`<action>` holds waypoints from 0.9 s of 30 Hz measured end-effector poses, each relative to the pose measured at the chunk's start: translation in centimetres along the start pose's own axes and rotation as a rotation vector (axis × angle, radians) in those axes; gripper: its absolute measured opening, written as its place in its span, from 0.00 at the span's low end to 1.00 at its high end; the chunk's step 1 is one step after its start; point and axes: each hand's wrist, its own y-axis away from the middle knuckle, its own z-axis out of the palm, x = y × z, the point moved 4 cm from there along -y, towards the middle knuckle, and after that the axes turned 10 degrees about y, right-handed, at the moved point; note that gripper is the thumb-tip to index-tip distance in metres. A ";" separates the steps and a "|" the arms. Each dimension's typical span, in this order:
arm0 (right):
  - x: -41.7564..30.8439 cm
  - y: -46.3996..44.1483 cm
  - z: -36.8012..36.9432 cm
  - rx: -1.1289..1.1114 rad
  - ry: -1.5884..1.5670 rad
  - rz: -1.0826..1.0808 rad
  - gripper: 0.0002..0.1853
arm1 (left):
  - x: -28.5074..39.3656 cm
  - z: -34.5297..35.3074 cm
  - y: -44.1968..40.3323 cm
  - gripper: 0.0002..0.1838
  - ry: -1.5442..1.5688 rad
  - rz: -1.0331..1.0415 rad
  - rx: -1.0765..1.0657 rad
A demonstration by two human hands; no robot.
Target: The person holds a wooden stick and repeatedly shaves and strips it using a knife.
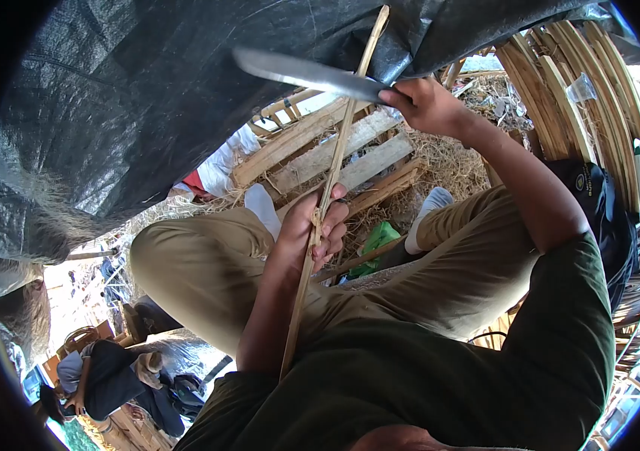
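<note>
My left hand [323, 222] is closed around a long thin strip of wood or bamboo [342, 139], which slants from near my chest up to the dark sheet. In my right hand [426, 105] is the handle of a large knife [308, 75] with a long, slightly blurred blade. The blade points left and crosses the strip's upper part; whether its edge touches the strip I cannot tell. Part of the strip is hidden by my left fingers.
A black plastic sheet [124, 98] hangs at the upper left. Wooden slats [342, 158] lie over straw before my feet. Stacked split wood [560, 90] and a dark bag [598, 203] stand at the right. Another person [113, 379] sits at the lower left.
</note>
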 end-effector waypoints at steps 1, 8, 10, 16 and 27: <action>0.1 -0.4 0.0 -0.052 -0.044 0.043 0.18 | 0.0 0.1 0.1 0.06 0.034 -0.006 -0.027; -6.8 1.5 1.7 0.003 -0.096 -0.075 0.19 | 0.2 0.4 0.9 0.02 0.141 0.014 -0.050; -4.6 -0.1 1.5 -0.105 -0.146 0.026 0.19 | 0.3 0.4 0.7 0.03 0.168 0.016 -0.067; -8.5 0.4 1.8 -0.099 -0.212 -0.034 0.24 | 0.7 -0.1 0.6 0.07 0.072 0.036 -0.023; -6.6 0.6 2.1 -0.084 -0.151 0.018 0.22 | 1.3 0.5 1.6 0.15 -0.102 0.065 0.147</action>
